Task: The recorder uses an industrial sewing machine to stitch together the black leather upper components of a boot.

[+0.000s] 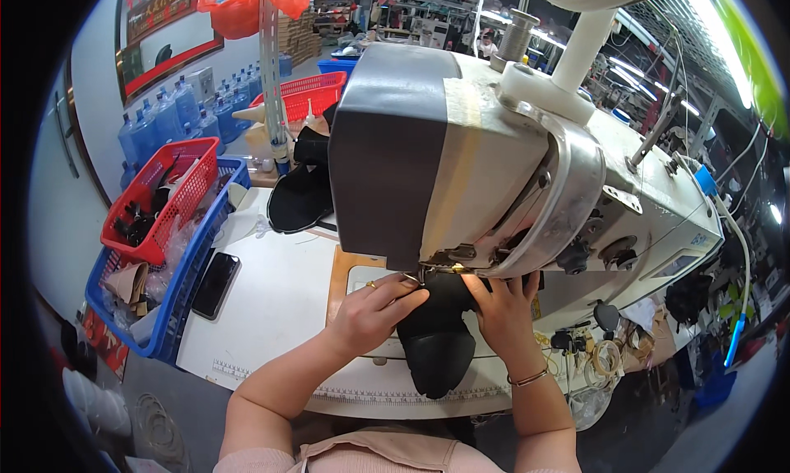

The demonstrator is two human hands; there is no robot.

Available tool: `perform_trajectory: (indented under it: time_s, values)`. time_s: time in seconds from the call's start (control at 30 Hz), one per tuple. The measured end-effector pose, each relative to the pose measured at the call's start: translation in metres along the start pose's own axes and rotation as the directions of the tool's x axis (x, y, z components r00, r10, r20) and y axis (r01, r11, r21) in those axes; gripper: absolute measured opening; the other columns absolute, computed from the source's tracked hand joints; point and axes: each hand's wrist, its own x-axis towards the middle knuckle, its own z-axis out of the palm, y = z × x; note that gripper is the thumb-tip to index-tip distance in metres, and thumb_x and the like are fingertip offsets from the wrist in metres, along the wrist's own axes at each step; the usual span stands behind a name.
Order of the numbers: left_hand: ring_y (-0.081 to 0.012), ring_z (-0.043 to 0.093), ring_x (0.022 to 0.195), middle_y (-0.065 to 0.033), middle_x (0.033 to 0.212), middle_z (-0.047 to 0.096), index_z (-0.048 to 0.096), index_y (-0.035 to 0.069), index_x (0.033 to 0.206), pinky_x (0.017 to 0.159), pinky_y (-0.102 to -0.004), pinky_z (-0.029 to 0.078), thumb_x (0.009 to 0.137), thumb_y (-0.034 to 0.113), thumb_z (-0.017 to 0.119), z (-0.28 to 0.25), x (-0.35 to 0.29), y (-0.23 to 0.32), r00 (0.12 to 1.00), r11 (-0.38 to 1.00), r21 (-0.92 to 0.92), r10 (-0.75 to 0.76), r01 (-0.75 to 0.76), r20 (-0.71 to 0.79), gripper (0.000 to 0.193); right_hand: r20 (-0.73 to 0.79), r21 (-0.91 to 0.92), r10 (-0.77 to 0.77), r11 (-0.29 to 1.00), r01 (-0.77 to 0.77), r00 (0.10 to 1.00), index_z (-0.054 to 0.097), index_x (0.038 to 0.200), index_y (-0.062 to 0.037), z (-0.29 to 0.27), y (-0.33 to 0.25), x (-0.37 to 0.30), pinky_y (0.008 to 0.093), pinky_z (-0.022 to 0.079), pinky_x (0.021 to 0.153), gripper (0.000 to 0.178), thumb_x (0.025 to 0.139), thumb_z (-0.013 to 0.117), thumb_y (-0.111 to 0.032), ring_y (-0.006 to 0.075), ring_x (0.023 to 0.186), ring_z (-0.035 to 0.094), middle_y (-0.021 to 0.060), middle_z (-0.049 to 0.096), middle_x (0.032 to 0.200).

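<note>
A black shoe upper (438,351) lies under the needle of a large sewing machine (387,144), its rounded end hanging toward me over the ruler strip at the table's front. My left hand (374,310) pinches the left edge of the piece close beside the presser foot (423,274), a ring on one finger. On the other side, my right hand (504,313) grips the upper's right edge, thumb on the black material, with some fingertips hidden beneath the machine head. The needle point itself is too small to make out.
More black uppers (300,200) rest left of the machine. A black phone (216,285) lies beside a blue basket (174,329), which carries a red basket (132,247) of black pieces. Tape rolls and cords (607,359) hang at the right. Blue water bottles (169,115) stand behind.
</note>
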Motion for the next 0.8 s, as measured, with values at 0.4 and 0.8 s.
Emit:
perform_trajectory:
  time_s: [0.4,0.8]
  values:
    - [-0.0284,0.065,0.095,-0.011,0.096,0.062,0.065,0.006,0.109,0.072,-0.0312,0.055,0.07,-0.006,0.063,0.0,0.001,0.001,1.0,0.998,-0.053,-0.029,0.029,-0.001,0.041,-0.031,-0.018,0.253,0.967,-0.253,0.967,0.061,0.12,-0.0199,-0.036,0.01,-0.046,0.0587,0.012,0.109,0.037,0.085,0.063,-0.032,0.0346,0.133,0.032,0.0058,0.048,0.134]
    - [-0.029,0.064,0.097,-0.0116,0.097,0.062,0.065,0.007,0.111,0.073,-0.0319,0.055,0.067,-0.007,0.066,0.0,-0.001,0.0,0.999,0.995,-0.087,-0.042,0.041,0.0,0.046,-0.08,0.107,0.311,0.947,-0.302,0.947,0.064,0.114,-0.0153,-0.024,0.012,-0.063,0.0548,0.017,0.108,0.035,0.082,0.069,-0.026,0.0328,0.132,0.037,0.0052,0.053,0.129]
